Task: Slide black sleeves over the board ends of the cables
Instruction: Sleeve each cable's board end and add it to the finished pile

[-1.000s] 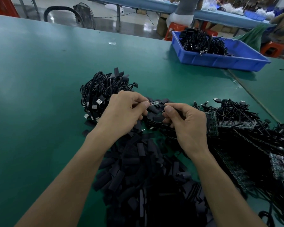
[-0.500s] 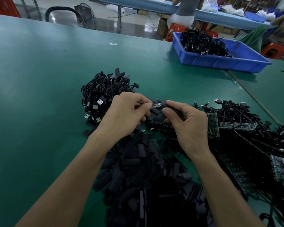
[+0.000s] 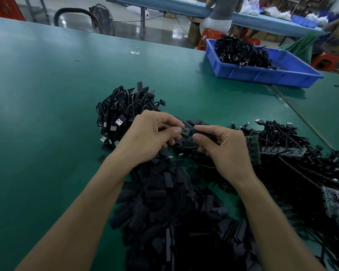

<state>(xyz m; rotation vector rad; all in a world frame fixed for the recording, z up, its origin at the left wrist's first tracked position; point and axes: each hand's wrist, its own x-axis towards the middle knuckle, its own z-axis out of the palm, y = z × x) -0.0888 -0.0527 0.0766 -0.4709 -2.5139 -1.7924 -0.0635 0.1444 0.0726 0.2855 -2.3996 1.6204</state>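
My left hand pinches the small green board end of a black cable between thumb and forefinger. My right hand grips a black sleeve whose mouth meets the board's right edge. Both hands hover over a heap of loose black sleeves spread toward me. A bundle of coiled black cables with USB plugs lies just beyond my left hand. To the right sprawls a pile of cables with bare green boards.
A blue tray holding more black cables stands at the far right of the green table. Behind it a person sits on a red stool at another bench. A scrap of clear tape lies far off.
My hands have drawn together and lifted slightly; the board end now shows between my fingertips, with the sleeve brought up against it.
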